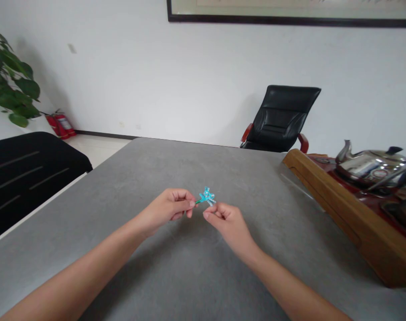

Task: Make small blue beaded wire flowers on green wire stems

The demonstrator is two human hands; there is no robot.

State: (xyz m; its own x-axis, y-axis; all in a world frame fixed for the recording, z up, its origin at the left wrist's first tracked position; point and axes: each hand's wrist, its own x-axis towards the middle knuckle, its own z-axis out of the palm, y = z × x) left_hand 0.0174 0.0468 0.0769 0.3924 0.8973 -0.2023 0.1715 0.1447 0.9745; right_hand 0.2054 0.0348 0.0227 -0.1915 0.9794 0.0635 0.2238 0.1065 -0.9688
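Observation:
Above the middle of the grey table [176,272], my left hand [172,204] pinches the short green stem of a small light-blue artificial flower [206,195]. Its thin petals, edged with white or silver, spread out to the right of the fingertips. My right hand [228,219] is closed in a pinch at the flower's lower right side, with thumb and forefinger by one of the petals. The petal end at those fingertips is too small to make out clearly.
To the right, a wooden tea tray [343,223] carries a steel kettle [377,167]. A black office chair [283,118] stands beyond the table, and another black chair [32,178] is at the left. Fire extinguishers [60,125] and a leafy plant [14,76] stand behind it.

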